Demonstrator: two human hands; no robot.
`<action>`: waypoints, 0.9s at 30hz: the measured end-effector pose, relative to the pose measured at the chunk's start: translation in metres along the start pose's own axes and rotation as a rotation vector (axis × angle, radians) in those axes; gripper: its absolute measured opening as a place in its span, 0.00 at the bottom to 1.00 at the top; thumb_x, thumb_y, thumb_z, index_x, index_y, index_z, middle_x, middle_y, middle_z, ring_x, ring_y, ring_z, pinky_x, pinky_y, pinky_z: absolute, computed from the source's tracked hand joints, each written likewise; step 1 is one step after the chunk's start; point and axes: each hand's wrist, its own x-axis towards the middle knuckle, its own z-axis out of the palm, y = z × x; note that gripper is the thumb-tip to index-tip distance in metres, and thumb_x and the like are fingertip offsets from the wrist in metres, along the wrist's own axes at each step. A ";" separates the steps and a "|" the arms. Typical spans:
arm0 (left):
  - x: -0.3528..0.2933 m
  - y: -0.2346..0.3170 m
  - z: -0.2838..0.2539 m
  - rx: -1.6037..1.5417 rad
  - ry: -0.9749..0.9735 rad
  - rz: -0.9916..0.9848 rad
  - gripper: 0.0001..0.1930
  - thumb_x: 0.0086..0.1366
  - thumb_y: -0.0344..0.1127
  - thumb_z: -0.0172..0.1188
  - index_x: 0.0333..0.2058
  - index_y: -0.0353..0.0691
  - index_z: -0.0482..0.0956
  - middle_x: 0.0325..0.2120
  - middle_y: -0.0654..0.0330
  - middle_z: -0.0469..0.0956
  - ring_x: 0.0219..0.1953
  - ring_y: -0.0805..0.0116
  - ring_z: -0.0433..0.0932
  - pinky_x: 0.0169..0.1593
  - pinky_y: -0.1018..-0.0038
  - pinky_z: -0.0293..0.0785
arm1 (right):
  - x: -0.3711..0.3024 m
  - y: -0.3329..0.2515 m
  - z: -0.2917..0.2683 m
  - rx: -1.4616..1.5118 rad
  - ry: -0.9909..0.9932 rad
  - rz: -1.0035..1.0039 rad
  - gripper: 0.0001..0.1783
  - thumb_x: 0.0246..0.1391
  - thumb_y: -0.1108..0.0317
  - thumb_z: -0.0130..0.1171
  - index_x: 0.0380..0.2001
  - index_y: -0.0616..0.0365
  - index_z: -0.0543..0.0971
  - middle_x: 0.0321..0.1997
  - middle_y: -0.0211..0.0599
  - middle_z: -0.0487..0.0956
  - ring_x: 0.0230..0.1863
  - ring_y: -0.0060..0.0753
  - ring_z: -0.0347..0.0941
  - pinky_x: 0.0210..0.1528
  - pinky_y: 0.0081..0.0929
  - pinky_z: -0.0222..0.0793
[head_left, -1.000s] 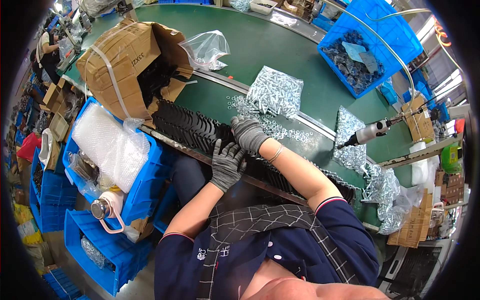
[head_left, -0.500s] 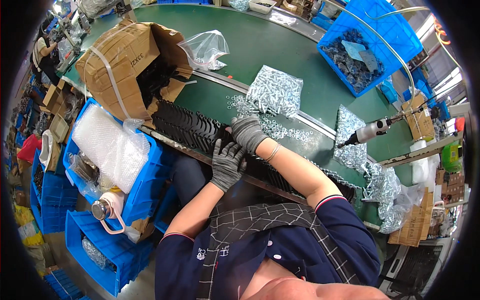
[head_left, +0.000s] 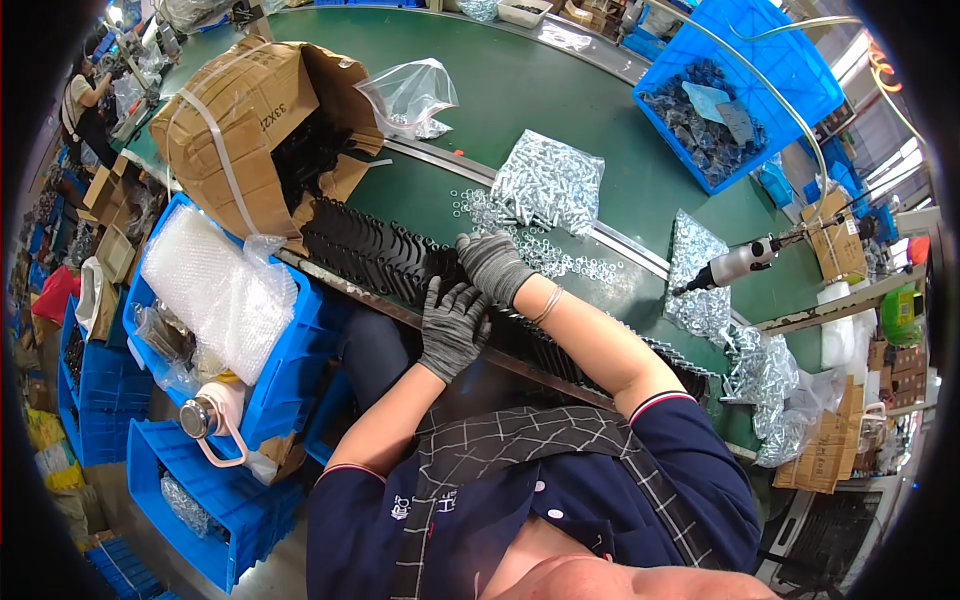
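A long row of black curved parts [head_left: 365,245], packed side by side, runs along the near edge of the green bench. Both my hands wear grey striped gloves and rest at the middle of this row. My right hand [head_left: 492,267] bends its fingers over the row's far side, with the fingertips partly hidden. Just below it, my left hand [head_left: 453,328] lays its slightly spread fingers against the near side of the parts. Loose silver washers [head_left: 545,255] lie scattered beyond my right hand. Behind them sits a clear bag of silver screws [head_left: 548,182].
A tipped cardboard box [head_left: 235,130] of black parts stands left. A power screwdriver [head_left: 735,265] hangs at right over another bag of hardware [head_left: 697,290]. A blue bin [head_left: 720,165] stands far right. Blue crates [head_left: 265,400] and a pink-handled bottle [head_left: 222,412] are at near left.
My right hand has shifted very slightly left along the row. The left hand stays almost in place, and the surrounding things look the same.
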 end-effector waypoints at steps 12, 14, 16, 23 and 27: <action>0.000 -0.001 0.003 0.023 -0.002 0.002 0.21 0.53 0.45 0.58 0.45 0.44 0.80 0.44 0.55 0.77 0.54 0.57 0.72 0.67 0.45 0.48 | -0.003 -0.001 0.005 -0.169 0.171 -0.008 0.17 0.58 0.57 0.52 0.44 0.57 0.73 0.40 0.41 0.79 0.45 0.44 0.77 0.56 0.43 0.62; -0.001 -0.001 0.002 0.018 -0.003 -0.003 0.21 0.53 0.45 0.58 0.44 0.44 0.80 0.44 0.55 0.77 0.54 0.56 0.72 0.67 0.45 0.48 | -0.003 -0.002 0.000 -0.122 0.120 -0.003 0.17 0.58 0.58 0.52 0.45 0.57 0.73 0.41 0.41 0.79 0.45 0.44 0.76 0.57 0.43 0.61; -0.001 -0.001 0.002 0.008 -0.004 -0.009 0.20 0.53 0.46 0.58 0.44 0.44 0.80 0.44 0.55 0.77 0.54 0.56 0.72 0.67 0.45 0.48 | -0.005 -0.002 -0.005 -0.029 0.021 0.010 0.17 0.58 0.59 0.52 0.46 0.58 0.73 0.43 0.43 0.78 0.47 0.45 0.76 0.59 0.43 0.60; -0.001 -0.002 0.004 0.018 -0.005 -0.002 0.20 0.54 0.47 0.57 0.43 0.44 0.81 0.44 0.54 0.77 0.54 0.56 0.72 0.67 0.45 0.48 | -0.002 -0.003 0.003 -0.087 0.138 0.023 0.17 0.59 0.56 0.51 0.43 0.58 0.74 0.40 0.43 0.80 0.45 0.44 0.76 0.62 0.46 0.57; -0.002 -0.001 0.004 0.019 -0.001 0.001 0.20 0.54 0.47 0.57 0.43 0.44 0.81 0.43 0.54 0.77 0.54 0.56 0.72 0.67 0.44 0.48 | -0.009 -0.004 0.007 -0.102 0.288 0.021 0.19 0.60 0.53 0.50 0.41 0.57 0.75 0.39 0.43 0.80 0.45 0.45 0.76 0.63 0.48 0.56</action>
